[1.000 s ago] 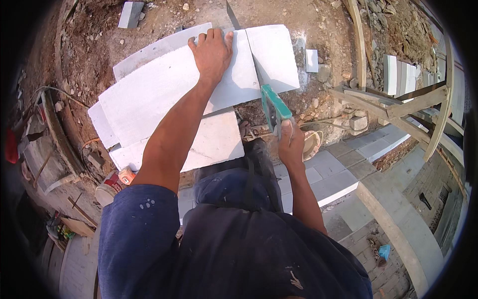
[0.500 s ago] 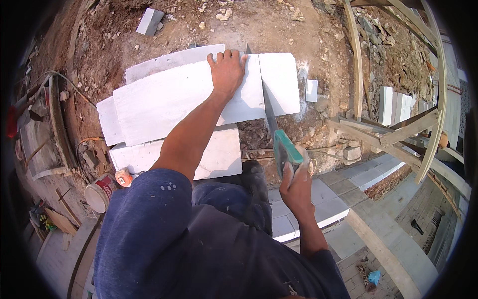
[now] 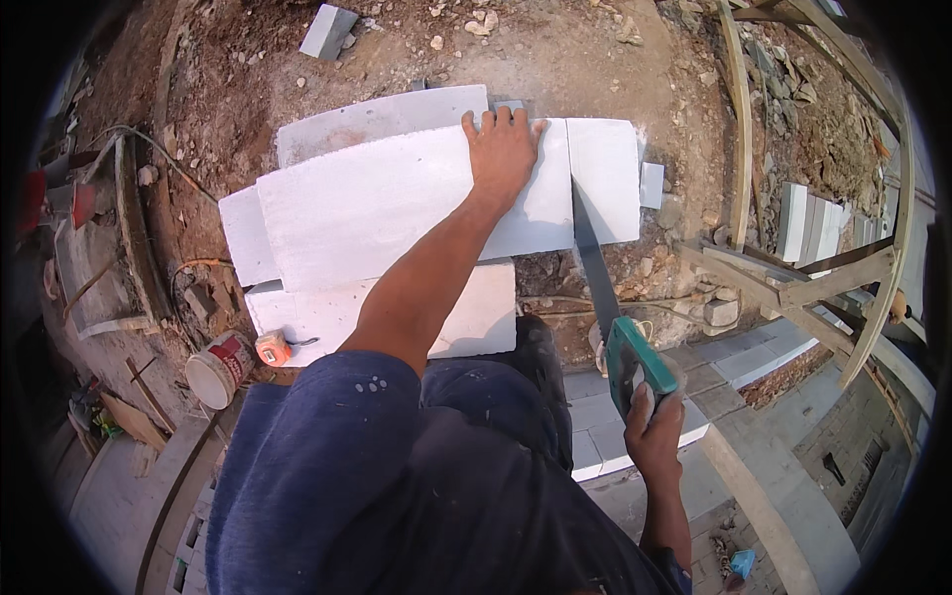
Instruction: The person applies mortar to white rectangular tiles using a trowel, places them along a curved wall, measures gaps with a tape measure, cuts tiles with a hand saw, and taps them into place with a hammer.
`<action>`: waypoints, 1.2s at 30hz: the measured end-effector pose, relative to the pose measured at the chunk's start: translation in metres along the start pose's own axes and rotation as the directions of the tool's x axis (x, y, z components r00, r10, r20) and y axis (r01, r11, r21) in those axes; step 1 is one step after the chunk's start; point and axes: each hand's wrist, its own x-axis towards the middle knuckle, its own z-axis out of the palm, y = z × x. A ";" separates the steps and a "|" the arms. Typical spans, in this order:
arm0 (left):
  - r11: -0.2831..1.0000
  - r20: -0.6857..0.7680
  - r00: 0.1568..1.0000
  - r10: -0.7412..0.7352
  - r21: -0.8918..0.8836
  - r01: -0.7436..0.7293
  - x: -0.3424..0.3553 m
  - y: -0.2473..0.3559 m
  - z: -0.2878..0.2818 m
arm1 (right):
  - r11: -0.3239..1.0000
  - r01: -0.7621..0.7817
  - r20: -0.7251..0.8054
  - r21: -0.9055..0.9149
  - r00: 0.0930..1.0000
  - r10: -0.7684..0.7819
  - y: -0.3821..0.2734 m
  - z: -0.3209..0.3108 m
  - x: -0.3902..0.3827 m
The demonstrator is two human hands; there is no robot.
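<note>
A long white lightweight concrete block (image 3: 387, 193) lies across other pale blocks. My left hand (image 3: 504, 151) rests on its top at the far edge, fingers spread and pressing down. To the right of that hand a cut line crosses the block, and a handsaw (image 3: 598, 283) sits in it with the blade's far part hidden inside. My right hand (image 3: 654, 426) is wrapped round the saw's green handle, low and to the right of the block. Beyond the cut is the block's right end piece (image 3: 605, 178). Underneath, on my side, is a thick white block (image 3: 466, 319).
An orange tape measure (image 3: 273, 347) lies on the near block, beside a white bucket (image 3: 210, 377). Wooden frame posts (image 3: 737, 129) stand at right. A small block (image 3: 327, 32) lies on the dirt at the back. Grey-white blocks (image 3: 595, 426) form a low row by my legs.
My right hand has drawn the saw back toward me, so more blade shows on the near side and the tip no longer shows past the far edge. My left hand stays on the block.
</note>
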 end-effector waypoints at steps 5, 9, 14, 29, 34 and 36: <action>0.999 0.016 0.999 0.034 -0.006 -0.034 -0.006 0.023 0.008 | 0.993 0.116 -0.018 -0.026 0.993 -0.117 0.031 0.016 0.018; 0.998 -0.035 0.998 0.051 0.028 -0.050 0.011 0.013 0.014 | 0.974 0.217 -0.211 0.059 0.957 -0.201 0.030 0.072 0.098; 0.995 0.004 1.000 0.028 0.093 -0.029 -0.013 -0.007 0.011 | 0.987 0.156 -0.098 0.038 0.984 -0.152 0.033 0.046 -0.013; 0.988 -0.092 0.989 0.117 0.115 -0.106 -0.006 -0.011 0.013 | 0.971 0.202 -0.121 0.127 0.975 -0.187 0.065 0.040 -0.065; 0.991 -0.034 0.991 0.129 0.021 -0.129 -0.020 0.008 0.034 | 0.971 0.123 -0.122 0.206 0.988 -0.099 0.053 0.079 0.048; 0.992 -0.005 0.993 0.118 0.052 -0.117 -0.017 0.013 0.028 | 0.973 0.136 -0.154 0.189 0.982 -0.107 0.049 0.093 0.053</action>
